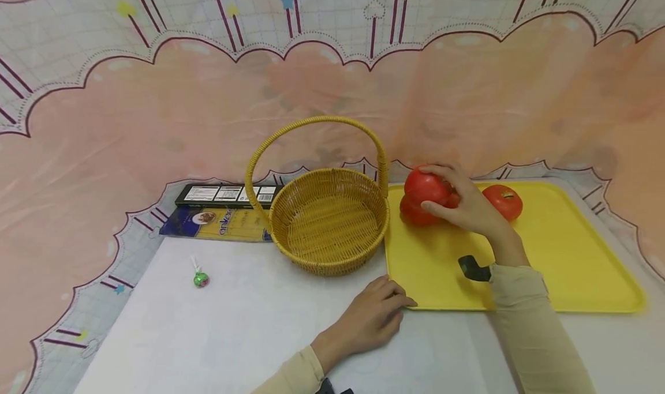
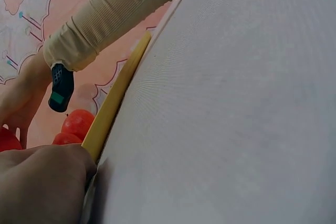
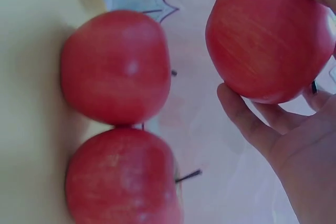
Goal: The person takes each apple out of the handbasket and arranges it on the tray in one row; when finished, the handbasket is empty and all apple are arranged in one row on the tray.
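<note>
My right hand (image 1: 470, 206) grips a red apple (image 1: 425, 186) between thumb and fingers, above the left part of the yellow tray (image 1: 571, 255). In the right wrist view this held apple (image 3: 268, 38) is apart from two others, an upper apple (image 3: 118, 66) and a lower apple (image 3: 123, 179), both with dark stems. The head view shows one apple (image 1: 413, 214) partly hidden beneath the held one, and another apple (image 1: 503, 202) right of the hand. My left hand (image 1: 366, 316) rests at the tray's near left corner, its fingertips touching the rim.
A yellow wicker basket (image 1: 332, 264) with a tall handle stands just left of the tray. Further left lie a pasta packet (image 1: 239, 225) and a dark flat box (image 1: 223, 194). A green-wrapped lollipop (image 1: 201, 279) lies on the white table (image 1: 171, 336). Patterned cloth (image 1: 208, 111) hangs behind.
</note>
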